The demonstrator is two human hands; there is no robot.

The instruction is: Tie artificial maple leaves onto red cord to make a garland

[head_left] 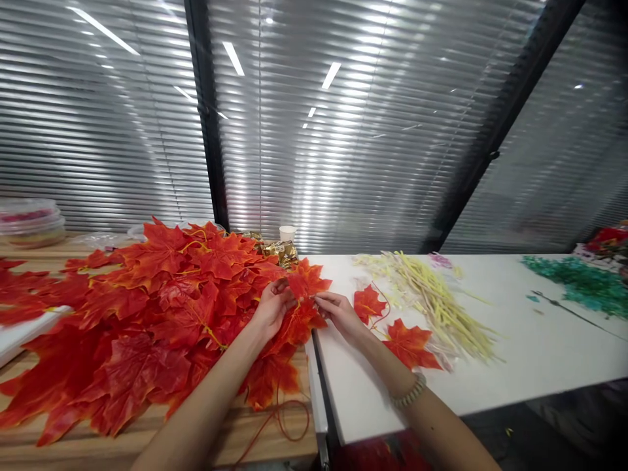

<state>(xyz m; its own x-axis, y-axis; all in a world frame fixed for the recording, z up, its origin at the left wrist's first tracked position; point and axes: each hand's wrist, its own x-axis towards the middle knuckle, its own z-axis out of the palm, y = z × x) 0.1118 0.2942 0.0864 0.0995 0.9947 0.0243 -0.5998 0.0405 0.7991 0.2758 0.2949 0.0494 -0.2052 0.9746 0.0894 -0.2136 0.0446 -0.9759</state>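
Note:
In the head view, my left hand (pixel 275 309) is closed with bent fingers at the side of an artificial maple leaf (pixel 308 279), red with orange edges. The thumb and forefinger of my right hand (pixel 339 314) pinch the same leaf near its base, where a second maple leaf (pixel 300 322) hangs just below. Whether a thin stem or cord lies between the fingertips is too small to make out. Left of my hands spreads a large heap of similar leaves (pixel 161 307). A thin red cord (pixel 294 402) loops on the wooden table below my wrists.
A wooden table (pixel 161 451) meets a white table (pixel 490 386) beneath my hands. Two loose leaves (pixel 409 343), yellow stems (pixel 432 301) and a green pile (pixel 579 281) lie rightward. Gold packets (pixel 282 252) and a paper cup (pixel 287 233) stand behind; plastic tubs (pixel 32 222) far left.

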